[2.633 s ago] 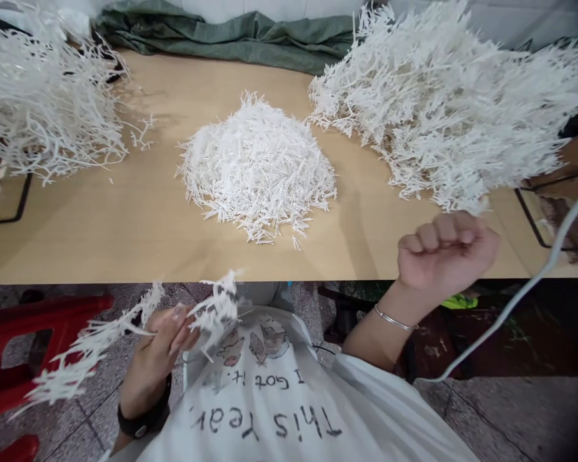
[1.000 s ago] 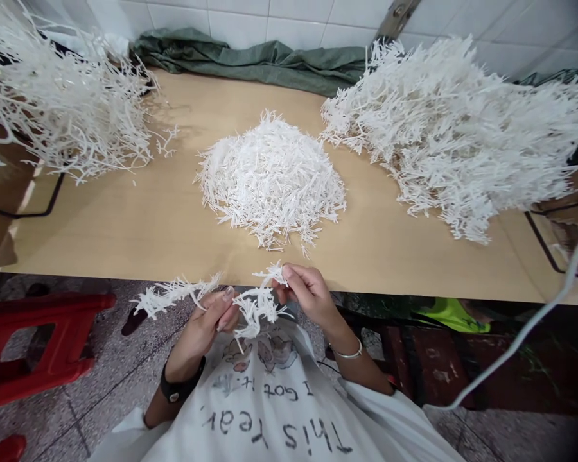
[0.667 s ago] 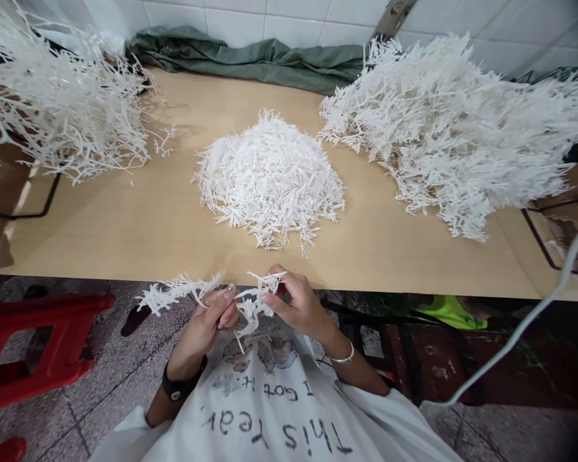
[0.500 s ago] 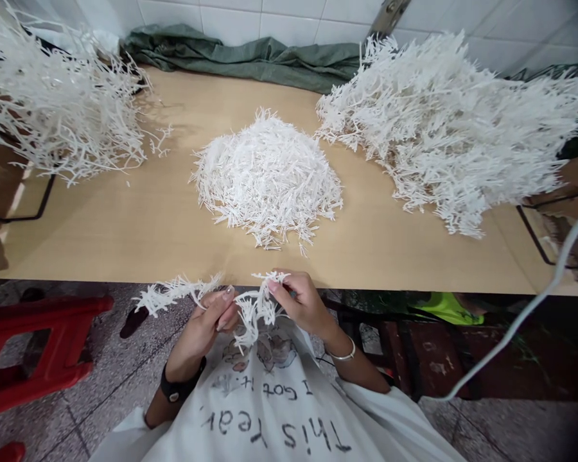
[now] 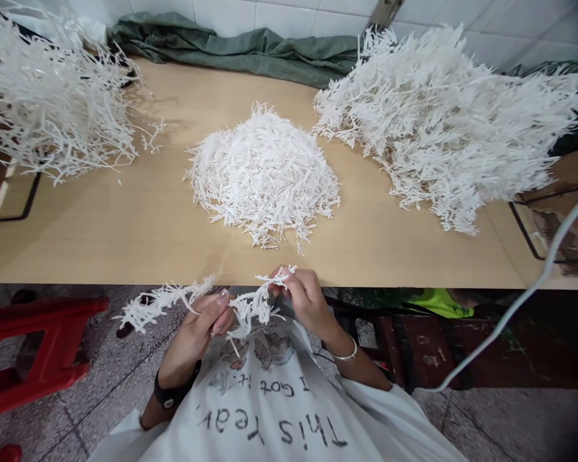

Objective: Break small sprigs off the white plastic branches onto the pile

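Note:
A white plastic branch with many thin twigs (image 5: 251, 310) stretches between my hands at the table's front edge. My left hand (image 5: 208, 316) is closed on its middle, and a bushy white end (image 5: 160, 304) sticks out to the left of my fingers. My right hand (image 5: 304, 299) pinches white twigs (image 5: 280, 277) at the right end; some of its fingertips are hidden behind them. Beyond my hands, a heap of short white twig pieces (image 5: 267, 173) lies mid-table.
A tangle of longer bare white branches (image 5: 52, 109) lies at the left. A large pile of bushy white branches (image 5: 443, 128) fills the right. Green cloth (image 5: 236, 48) runs along the back of the table (image 5: 139, 237). A white cable (image 5: 515, 321) crosses at right; a red stool (image 5: 33, 359) stands left.
My hands are slightly farther apart, and the branch between them is drawn out more. The bushy left end has swung a little left and down. The whole view has shifted slightly.

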{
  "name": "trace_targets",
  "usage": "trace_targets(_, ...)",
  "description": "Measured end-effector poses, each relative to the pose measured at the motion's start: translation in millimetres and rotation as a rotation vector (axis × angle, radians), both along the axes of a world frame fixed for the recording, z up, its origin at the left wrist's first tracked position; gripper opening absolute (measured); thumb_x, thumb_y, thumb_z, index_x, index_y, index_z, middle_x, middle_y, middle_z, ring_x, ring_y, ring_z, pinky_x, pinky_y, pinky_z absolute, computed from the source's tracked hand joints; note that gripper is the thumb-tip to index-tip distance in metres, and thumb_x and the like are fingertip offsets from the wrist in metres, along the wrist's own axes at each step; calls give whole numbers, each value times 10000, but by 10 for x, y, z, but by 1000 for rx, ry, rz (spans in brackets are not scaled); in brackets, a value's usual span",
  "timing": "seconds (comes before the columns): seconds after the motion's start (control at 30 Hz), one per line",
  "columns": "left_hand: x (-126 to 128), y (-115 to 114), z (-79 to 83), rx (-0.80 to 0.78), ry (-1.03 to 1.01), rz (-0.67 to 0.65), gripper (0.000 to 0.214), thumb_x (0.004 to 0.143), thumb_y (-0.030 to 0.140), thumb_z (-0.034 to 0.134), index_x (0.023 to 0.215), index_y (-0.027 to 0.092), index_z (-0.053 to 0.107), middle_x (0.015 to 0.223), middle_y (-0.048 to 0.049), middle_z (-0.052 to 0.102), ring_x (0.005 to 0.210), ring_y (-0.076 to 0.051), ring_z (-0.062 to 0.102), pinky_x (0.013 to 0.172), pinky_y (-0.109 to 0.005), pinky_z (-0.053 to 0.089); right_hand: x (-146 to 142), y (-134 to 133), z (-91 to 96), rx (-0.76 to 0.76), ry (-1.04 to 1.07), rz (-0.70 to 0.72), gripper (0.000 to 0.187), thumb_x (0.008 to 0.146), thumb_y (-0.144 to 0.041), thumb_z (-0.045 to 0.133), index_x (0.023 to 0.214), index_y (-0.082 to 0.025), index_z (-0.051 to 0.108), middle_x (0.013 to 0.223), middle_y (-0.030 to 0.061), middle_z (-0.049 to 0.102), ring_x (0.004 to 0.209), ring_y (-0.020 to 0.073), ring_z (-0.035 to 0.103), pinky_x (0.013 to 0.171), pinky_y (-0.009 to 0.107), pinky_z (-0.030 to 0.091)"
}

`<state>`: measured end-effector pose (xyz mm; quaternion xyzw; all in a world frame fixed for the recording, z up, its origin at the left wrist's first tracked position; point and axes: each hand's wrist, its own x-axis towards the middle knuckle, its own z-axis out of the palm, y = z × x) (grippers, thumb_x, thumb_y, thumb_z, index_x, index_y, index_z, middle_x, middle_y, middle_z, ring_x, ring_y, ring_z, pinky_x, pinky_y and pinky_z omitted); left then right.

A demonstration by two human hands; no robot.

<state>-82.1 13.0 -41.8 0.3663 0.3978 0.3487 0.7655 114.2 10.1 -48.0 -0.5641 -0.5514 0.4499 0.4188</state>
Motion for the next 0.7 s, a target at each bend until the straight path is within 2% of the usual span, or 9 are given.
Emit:
trace_targets(0.1,-14,-55,11,-21,55,-7,524,876,488,518,487,177,354,466,52,260,460,-88,217,475,-250,212,64,7,50,146,-262,-70,439,956,-346,329,592,-185,514,566,39,563,548,147,531,573,297,400)
trace_targets(0.17,-30,-94,22,-38,67,-22,524,880,488,510,487,179,352,469,47,267,461,-92,215,469,-255,196,102,10,104,214,-345,-107,414,955,-314,333,599,-192,505,583,49,581,544,149,539,561,299,400)
trace_targets(0.4,-70,-145,124,36,153,-126,527,882,507,493,489,177,374,475,34,311,445,-89,255,454,-256,212,19,12,257,505,-380,-225,333,937,-180,337,651,-205,506,679,60,642,587,145,589,553,288,409)
trace_targets(0.5,-63,-163,104,39,117,-169,529,865,548,493,502,178,390,486,29,337,447,-88,285,444,-239,263,-55,26,220,554,-387,-321,323,936,-173,338,656,-209,496,671,50,638,568,134,576,537,281,398)
trace_targets(0.57,-115,-189,73,-14,71,-169,525,839,561,529,502,175,413,489,27,353,455,-89,316,452,-232,316,33,68,195,543,-407,-375,330,933,-215,363,625,-208,481,644,49,621,546,135,563,517,285,382)
trace_targets(0.63,-227,-216,60,-106,55,-88,498,783,558,611,510,170,458,471,35,355,441,-85,335,442,-225,344,280,135,209,521,-351,-566,361,924,-309,404,581,-210,452,566,34,557,488,134,512,472,288,342)
trace_targets(0.7,-358,-222,77,-181,86,137,429,713,523,703,562,164,523,454,53,354,416,-69,329,415,-200,342,611,204,269,533,-168,-980,400,902,-413,434,552,-222,399,478,-14,411,409,116,385,415,278,268)
